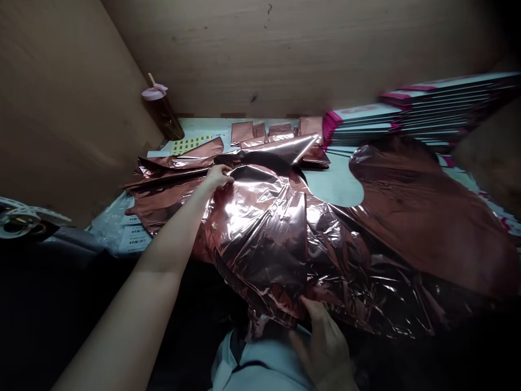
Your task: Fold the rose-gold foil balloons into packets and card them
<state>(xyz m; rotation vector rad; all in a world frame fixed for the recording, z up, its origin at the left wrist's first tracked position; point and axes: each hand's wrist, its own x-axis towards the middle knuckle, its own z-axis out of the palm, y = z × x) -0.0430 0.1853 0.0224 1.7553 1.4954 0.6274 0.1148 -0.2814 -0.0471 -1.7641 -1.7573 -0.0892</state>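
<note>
A large rose-gold foil balloon [419, 212], flat and uninflated, spreads over the table and hangs past its near edge. Its shiny middle is creased and partly folded over. My left hand [220, 176] reaches to the far side of the foil, fingers closed on its upper edge. Close to my body, my right hand [328, 347] has its fingertips at the near edge of the same balloon, gripping it; the lower fingers are blurred. More crumpled foil of the same colour [163, 201] lies under and left of my left forearm.
Folded foil packets [242, 133] sit along the back. Stacked white-and-pink packages [362, 122] stand at the back right. A drink bottle with a pink lid [165, 117] leans in the left corner, near a yellow label sheet [191, 144]. Barcode labels [138, 236] and clear plastic lie front left. Wooden panels [309, 60] enclose the table.
</note>
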